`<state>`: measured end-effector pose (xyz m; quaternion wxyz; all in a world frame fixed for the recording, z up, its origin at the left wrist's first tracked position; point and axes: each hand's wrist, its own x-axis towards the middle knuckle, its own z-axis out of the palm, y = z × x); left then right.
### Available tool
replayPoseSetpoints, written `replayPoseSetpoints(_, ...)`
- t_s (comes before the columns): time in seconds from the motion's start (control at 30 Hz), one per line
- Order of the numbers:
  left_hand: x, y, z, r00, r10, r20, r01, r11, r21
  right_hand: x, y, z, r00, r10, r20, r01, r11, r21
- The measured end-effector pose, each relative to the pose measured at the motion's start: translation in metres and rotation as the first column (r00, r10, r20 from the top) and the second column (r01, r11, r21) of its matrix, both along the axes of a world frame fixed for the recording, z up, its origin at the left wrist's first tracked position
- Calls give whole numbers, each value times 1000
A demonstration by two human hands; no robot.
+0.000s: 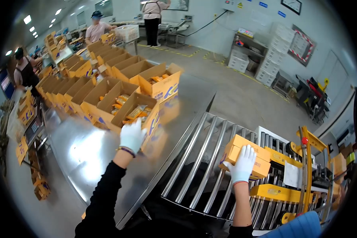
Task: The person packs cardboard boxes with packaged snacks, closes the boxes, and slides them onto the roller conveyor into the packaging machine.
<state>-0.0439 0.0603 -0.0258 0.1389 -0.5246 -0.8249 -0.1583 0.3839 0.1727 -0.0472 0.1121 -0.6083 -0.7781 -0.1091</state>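
Observation:
My left hand [132, 137], in a white glove, is at the near rim of an open cardboard box [148, 131] on the metal table. Its fingers hook over the box's wall, partly hidden by the hand itself. Orange and clear packets [137, 112] lie inside this box. On the roller conveyor [198, 170], my right hand [242, 163], also gloved, rests with fingers stretched out on a closed yellow-brown carton [246, 148]. The thumb points left along the carton's near side. The carton sits at the entry of a yellow-framed machine [279, 192].
Rows of open boxes [107, 93] cover the far part of the metal table [95, 158], several holding packets. One person [97, 29] stands behind the boxes, another [25, 71] at the left, a third [152, 20] at the back. White crates [273, 53] are stacked by the wall.

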Motion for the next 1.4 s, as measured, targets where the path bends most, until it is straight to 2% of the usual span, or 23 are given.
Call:
replayPoseSetpoints(0.07,-4,-1,-9,999,-28,-38,21,985,-172,5,-5,-3,1000,-14,12,14,1000,0)
replayPoseSetpoints(0.2,32,21,-12,983,-176,-49,174,984,-35,56,-6,-1,996,11,-86,-6,998,55)
replayPoseSetpoints(0.27,36,31,0,901,-403,163,413,910,-34,92,-1,2,996,-53,-75,55,998,29)
replayPoseSetpoints(0.3,46,33,19,690,-490,534,431,870,241,106,-3,4,993,-83,-82,88,995,49)
replayPoseSetpoints(0.33,55,32,37,318,-562,764,314,822,475,119,-4,3,995,-66,-78,71,996,54)
replayPoseSetpoints(0.37,53,29,57,621,-590,516,364,801,476,125,-5,4,996,-46,-78,50,997,54)
replayPoseSetpoints(0.4,35,43,39,817,-456,354,264,841,473,124,-11,7,995,-62,-83,67,996,56)
replayPoseSetpoints(0.47,4,59,12,759,-546,354,371,810,453,120,-27,15,984,-176,-41,179,980,83)
replayPoseSetpoints(0.5,2,67,-9,586,-598,546,404,800,444,97,-35,47,977,-144,-160,107,970,-219)
replayPoseSetpoints(0.57,16,63,-16,236,-550,801,478,784,397,46,-60,48,836,355,-418,-348,933,95)
replayPoseSetpoints(0.63,43,45,7,284,-556,782,554,760,339,-10,-69,53,775,558,-296,-598,799,-61)
replayPoseSetpoints(0.67,50,39,17,279,-536,797,584,753,303,-25,-69,21,686,567,-456,-605,792,74)
replayPoseSetpoints(0.73,48,34,29,328,-558,762,589,751,297,-15,-62,29,714,531,-457,-610,792,-33)
replayPoseSetpoints(0.8,51,45,32,369,-583,723,587,750,305,7,-52,22,763,520,-384,-592,800,-95)
replayPoseSetpoints(0.83,57,50,31,404,-622,671,686,691,228,16,-48,10,775,597,-210,-628,766,-137)
replayPoseSetpoints(0.87,63,55,32,430,-662,615,767,626,138,14,-51,8,774,596,-212,-628,764,-145)
replayPoseSetpoints(0.9,70,63,40,533,-653,539,787,617,-32,8,-51,7,743,574,-344,-631,773,-73)
replayPoseSetpoints(0.93,74,72,42,539,-646,540,779,626,-30,2,-50,9,689,554,-467,-626,780,0)
replayPoseSetpoints(1.0,80,82,35,391,-592,705,880,464,-98,-9,-63,38,606,496,-622,-479,852,213)
replayPoseSetpoints(1.07,75,79,30,215,-721,659,948,315,36,-20,-52,31,462,563,-685,-574,779,253)
replayPoseSetpoints(1.13,61,77,24,87,-806,585,960,224,167,-20,-32,39,444,540,-715,-644,747,165)
replayPoseSetpoints(1.2,54,74,38,159,-658,736,956,290,52,-24,-17,64,529,523,-668,-675,737,42)
replayPoseSetpoints(1.4,60,48,47,110,-749,654,979,196,61,-66,25,65,504,713,-487,-791,607,71)
